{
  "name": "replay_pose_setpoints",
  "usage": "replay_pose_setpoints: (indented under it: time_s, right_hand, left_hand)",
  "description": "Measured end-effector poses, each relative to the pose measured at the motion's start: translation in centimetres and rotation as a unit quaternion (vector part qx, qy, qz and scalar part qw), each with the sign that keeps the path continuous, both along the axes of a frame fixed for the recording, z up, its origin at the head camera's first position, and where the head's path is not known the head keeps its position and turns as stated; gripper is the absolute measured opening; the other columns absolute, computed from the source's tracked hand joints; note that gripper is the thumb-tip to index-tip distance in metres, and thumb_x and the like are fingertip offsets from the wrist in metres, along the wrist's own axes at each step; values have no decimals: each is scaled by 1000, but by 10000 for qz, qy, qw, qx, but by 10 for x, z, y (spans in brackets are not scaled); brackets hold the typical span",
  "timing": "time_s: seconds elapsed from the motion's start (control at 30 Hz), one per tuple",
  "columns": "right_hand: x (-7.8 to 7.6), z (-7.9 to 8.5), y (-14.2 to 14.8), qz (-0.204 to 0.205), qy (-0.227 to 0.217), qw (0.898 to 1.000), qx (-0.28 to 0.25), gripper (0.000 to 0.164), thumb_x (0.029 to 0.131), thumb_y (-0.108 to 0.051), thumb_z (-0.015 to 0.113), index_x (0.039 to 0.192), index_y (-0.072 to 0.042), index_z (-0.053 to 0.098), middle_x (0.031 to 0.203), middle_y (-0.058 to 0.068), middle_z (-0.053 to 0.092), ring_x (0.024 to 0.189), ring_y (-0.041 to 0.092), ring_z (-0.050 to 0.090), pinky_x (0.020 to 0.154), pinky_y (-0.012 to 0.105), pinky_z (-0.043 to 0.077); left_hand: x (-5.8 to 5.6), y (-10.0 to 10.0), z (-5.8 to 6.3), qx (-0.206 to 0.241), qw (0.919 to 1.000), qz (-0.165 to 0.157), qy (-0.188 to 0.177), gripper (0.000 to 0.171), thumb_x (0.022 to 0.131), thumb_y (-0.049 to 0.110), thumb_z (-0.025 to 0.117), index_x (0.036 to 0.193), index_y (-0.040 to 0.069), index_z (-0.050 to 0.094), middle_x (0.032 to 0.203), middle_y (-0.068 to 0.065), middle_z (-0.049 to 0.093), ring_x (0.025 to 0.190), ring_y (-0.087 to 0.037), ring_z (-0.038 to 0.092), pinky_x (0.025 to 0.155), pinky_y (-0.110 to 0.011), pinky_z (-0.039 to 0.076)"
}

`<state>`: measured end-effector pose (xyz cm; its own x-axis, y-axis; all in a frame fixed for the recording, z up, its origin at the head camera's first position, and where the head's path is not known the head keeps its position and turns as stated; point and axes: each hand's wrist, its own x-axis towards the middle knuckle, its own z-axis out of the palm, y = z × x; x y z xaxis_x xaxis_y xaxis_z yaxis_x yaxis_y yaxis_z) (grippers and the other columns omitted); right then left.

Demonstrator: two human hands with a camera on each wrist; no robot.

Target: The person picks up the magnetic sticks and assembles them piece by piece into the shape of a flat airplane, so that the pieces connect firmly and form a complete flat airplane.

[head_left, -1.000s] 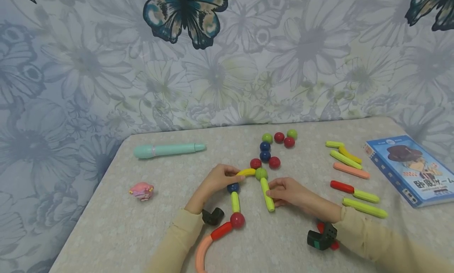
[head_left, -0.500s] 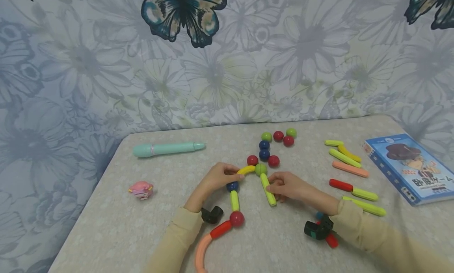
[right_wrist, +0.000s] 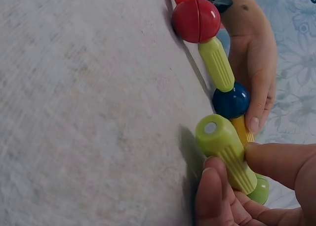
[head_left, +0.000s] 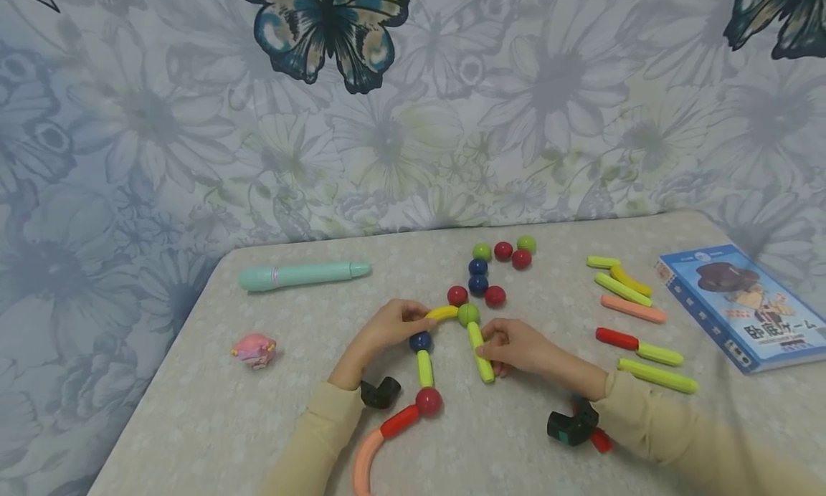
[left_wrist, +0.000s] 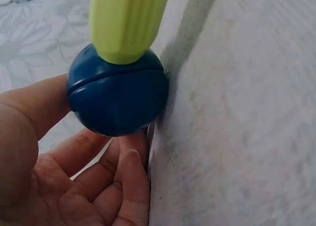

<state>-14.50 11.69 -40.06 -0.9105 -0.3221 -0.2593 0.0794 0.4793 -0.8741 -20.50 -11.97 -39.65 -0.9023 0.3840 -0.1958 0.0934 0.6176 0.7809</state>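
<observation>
My left hand (head_left: 392, 329) pinches a curved yellow magnetic rod (head_left: 444, 313) in the head view. That rod runs between a blue ball (head_left: 420, 341) and a green ball (head_left: 468, 315). A straight lime-green rod (head_left: 478, 349) extends from the green ball toward me, and my right hand (head_left: 518, 347) grips it between thumb and fingers. In the right wrist view, the free end of this rod (right_wrist: 217, 137) shows a round silvery spot. Below the blue ball the chain continues through a short lime rod (head_left: 424, 369), a red ball (head_left: 429, 401), a red rod (head_left: 399, 421) and a curved orange rod (head_left: 365, 460).
Loose balls, among them a red ball (head_left: 495, 296), lie beyond the chain. Several rods, such as an orange rod (head_left: 633, 309), lie at right beside a blue box (head_left: 748, 306). A mint-green tube (head_left: 306, 274) and a pink toy (head_left: 254, 350) are at left.
A loose red ball by the green ball has shifted slightly left, away from it. Both hands keep their holds; the lime rod's free end moves only slightly.
</observation>
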Motion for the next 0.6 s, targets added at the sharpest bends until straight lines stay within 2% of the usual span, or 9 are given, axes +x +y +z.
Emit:
replay_pose_setpoints:
  time_s: [0.17, 0.43, 0.6]
  right_hand:
    - [1, -1, -3, -26, 206, 9992, 352, 26, 86, -13, 68, 105, 0, 57, 64, 4, 56, 52, 15, 55, 51, 29, 48]
    - [5, -3, 1, 209, 627, 9975, 261, 33, 86, -12, 67, 112, 3, 54, 69, 3, 55, 54, 16, 55, 53, 31, 48]
    - [-6, 5, 20, -46, 1138, 9929, 354, 24, 89, -9, 63, 111, 0, 59, 74, 3, 56, 58, 18, 53, 52, 30, 45]
  left_hand:
    - [2, -2, -2, 19, 9999, -81, 113, 26, 88, 23, 66, 106, 4, 68, 83, -1, 62, 76, -17, 53, 73, -32, 45]
    - [3, -5, -5, 32, 10000, -33, 3, 29, 88, 24, 67, 108, 4, 68, 88, -1, 64, 79, -16, 54, 78, -35, 46]
    - [0, -6, -5, 107, 9999, -29, -32, 31, 88, 25, 67, 110, 4, 68, 91, -2, 65, 81, -16, 55, 81, -37, 46]
